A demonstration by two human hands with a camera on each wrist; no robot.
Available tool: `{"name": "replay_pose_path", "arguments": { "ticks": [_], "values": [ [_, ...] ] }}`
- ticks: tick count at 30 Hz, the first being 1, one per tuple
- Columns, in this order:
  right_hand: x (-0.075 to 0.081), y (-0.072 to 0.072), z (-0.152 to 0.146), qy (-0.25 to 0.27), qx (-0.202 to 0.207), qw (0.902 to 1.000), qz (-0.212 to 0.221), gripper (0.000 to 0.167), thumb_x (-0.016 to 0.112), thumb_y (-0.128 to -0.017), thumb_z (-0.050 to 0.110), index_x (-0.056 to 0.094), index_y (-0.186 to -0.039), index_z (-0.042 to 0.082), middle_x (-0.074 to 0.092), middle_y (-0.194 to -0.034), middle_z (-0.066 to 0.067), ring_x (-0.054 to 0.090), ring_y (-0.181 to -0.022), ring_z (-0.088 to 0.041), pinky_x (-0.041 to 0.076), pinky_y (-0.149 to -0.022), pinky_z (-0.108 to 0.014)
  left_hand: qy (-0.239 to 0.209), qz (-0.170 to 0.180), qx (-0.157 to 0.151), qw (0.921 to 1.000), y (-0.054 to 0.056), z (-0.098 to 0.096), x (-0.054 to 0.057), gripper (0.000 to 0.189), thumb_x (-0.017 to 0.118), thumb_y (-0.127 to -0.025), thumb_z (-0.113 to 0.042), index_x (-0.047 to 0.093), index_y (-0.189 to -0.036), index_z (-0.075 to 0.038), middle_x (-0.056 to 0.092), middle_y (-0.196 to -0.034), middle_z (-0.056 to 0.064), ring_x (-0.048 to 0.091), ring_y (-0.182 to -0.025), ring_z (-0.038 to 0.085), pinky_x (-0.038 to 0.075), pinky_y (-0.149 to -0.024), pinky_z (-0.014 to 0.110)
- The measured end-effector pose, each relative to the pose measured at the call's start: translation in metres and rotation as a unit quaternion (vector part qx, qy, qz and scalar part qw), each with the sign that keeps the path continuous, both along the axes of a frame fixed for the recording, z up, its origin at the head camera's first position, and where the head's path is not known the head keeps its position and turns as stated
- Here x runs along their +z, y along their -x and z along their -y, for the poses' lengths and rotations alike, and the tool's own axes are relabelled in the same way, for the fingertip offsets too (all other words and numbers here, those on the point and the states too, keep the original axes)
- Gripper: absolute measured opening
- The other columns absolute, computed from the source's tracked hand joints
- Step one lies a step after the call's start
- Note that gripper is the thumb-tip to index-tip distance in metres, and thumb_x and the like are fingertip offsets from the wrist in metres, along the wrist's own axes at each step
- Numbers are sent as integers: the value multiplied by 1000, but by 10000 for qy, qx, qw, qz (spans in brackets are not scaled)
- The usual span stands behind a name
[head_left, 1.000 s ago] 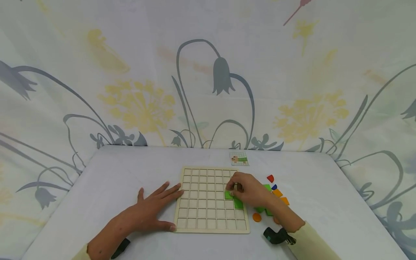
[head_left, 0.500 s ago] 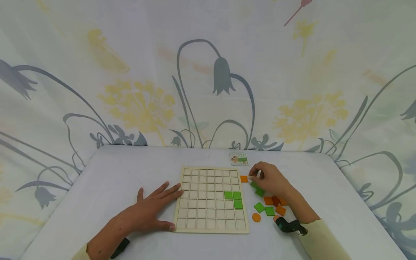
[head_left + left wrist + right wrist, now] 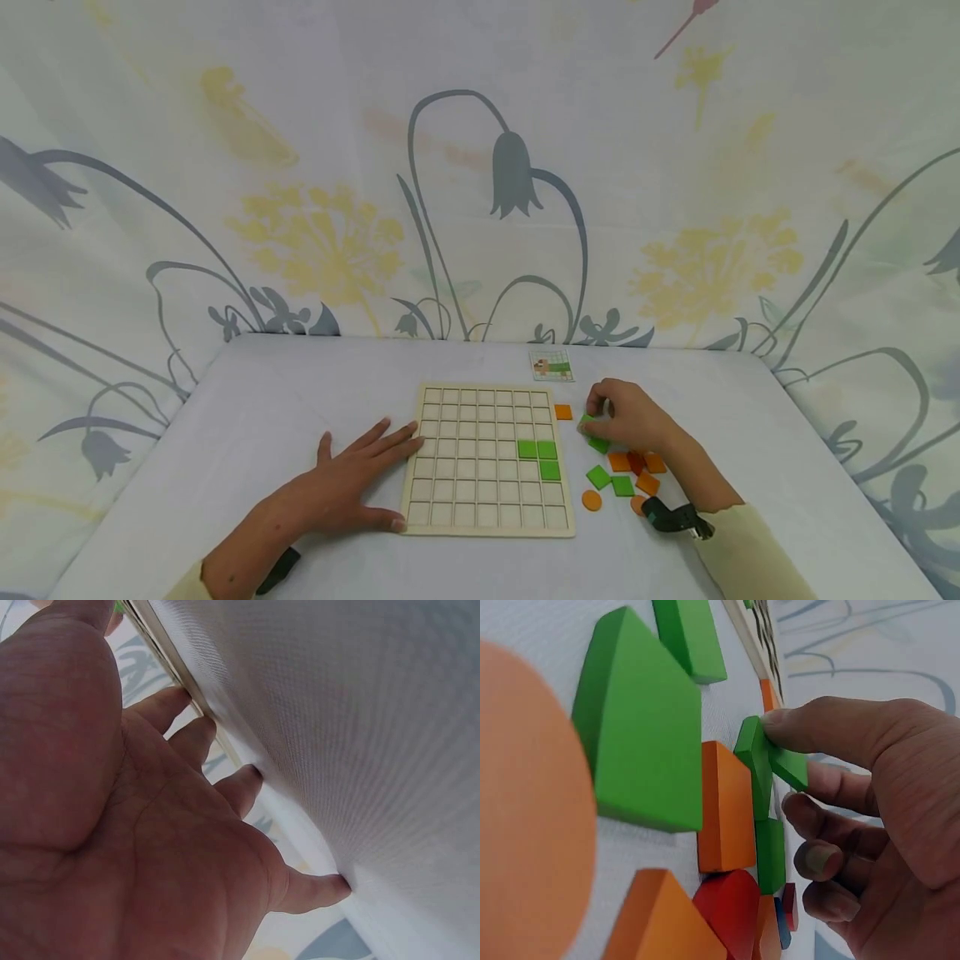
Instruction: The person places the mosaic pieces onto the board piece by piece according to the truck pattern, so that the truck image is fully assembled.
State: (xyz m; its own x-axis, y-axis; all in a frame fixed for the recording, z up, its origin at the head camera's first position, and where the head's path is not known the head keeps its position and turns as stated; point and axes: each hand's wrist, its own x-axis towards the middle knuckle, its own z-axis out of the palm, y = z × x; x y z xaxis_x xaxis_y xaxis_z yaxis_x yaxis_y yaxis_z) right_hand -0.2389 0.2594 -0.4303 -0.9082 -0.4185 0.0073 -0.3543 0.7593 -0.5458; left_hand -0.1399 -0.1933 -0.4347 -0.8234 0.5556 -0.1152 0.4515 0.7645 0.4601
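Observation:
My left hand (image 3: pixel 348 483) lies with fingers spread at the left side of a pale wooden grid board (image 3: pixel 487 533). Its fingertips and thumb tip are right at the board's edge, and the left wrist view shows the straight fingers (image 3: pixel 199 739). Off the board's right side, my right hand (image 3: pixel 630 417) pinches a green tile (image 3: pixel 790 766) between thumb and index finger, above other green tiles. Three green square tiles (image 3: pixel 549 471) sit in cells at the board's right side. An orange tile (image 3: pixel 563 412) lies just beyond its upper right edge.
Right of the board lie several loose pieces: green tiles (image 3: pixel 622 486), orange tiles (image 3: pixel 647 482), a red piece (image 3: pixel 731 911), a blue piece (image 3: pixel 782 924) and an orange disc (image 3: pixel 592 500). A small printed card (image 3: pixel 551 366) lies behind the board. A patterned cloth wall closes off the table's back.
My right hand has left a green tile in the board, moved right to the loose pieces and now pinches another green tile. My left hand has stayed put.

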Motion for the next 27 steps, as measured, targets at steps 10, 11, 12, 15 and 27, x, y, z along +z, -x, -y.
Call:
{"name": "replay_pose_path", "arguments": {
  "ticks": [10, 11, 12, 15, 27],
  "values": [
    [5, -6, 5, 570, 241, 9981, 58, 12, 81, -94, 11, 69, -93, 13, 63, -81, 4, 57, -71, -13, 48, -64, -26, 56, -35, -3, 10000, 0, 0, 1, 103, 76, -83, -71, 33, -168, -33, 22, -176, -10, 14, -164, 33, 2, -104, 94],
    [6, -7, 7, 646, 318, 9974, 58, 11, 80, -94, 11, 69, -94, 13, 64, -83, 4, 57, -71, -13, 49, -64, -26, 67, -44, -4, 10000, 1, 0, 0, 103, 77, -83, -71, 33, -168, -33, 23, -176, -10, 14, -164, 33, 2, -103, 94],
    [7, -8, 9, 720, 404, 9966, 55, 10, 80, -94, 10, 70, -95, 12, 65, -84, 3, 57, -71, -13, 49, -64, -26, 68, -46, -4, 10000, 1, 0, 0, 103, 77, -83, -71, 33, -168, -33, 23, -176, -10, 14, -164, 33, 1, -103, 94],
    [9, -13, 15, 854, 604, 9945, 111, 8, 78, -96, 9, 71, -97, 10, 67, -87, 3, 58, -71, -12, 50, -64, -27, 61, 2, 19, 10000, 1, 0, -1, 103, 76, -83, -71, 33, -168, -34, 22, -177, -10, 13, -164, 32, 0, -105, 93],
    [4, -34, 46, 1261, 1094, 9852, 393, 7, 78, -97, 12, 72, -100, 15, 70, -91, 6, 60, -74, -11, 49, -67, -24, 26, 16, 8, 10000, 0, -1, 2, 103, 76, -83, -72, 34, -168, -33, 23, -176, -10, 14, -164, 33, 1, -103, 94]
  ]
}}
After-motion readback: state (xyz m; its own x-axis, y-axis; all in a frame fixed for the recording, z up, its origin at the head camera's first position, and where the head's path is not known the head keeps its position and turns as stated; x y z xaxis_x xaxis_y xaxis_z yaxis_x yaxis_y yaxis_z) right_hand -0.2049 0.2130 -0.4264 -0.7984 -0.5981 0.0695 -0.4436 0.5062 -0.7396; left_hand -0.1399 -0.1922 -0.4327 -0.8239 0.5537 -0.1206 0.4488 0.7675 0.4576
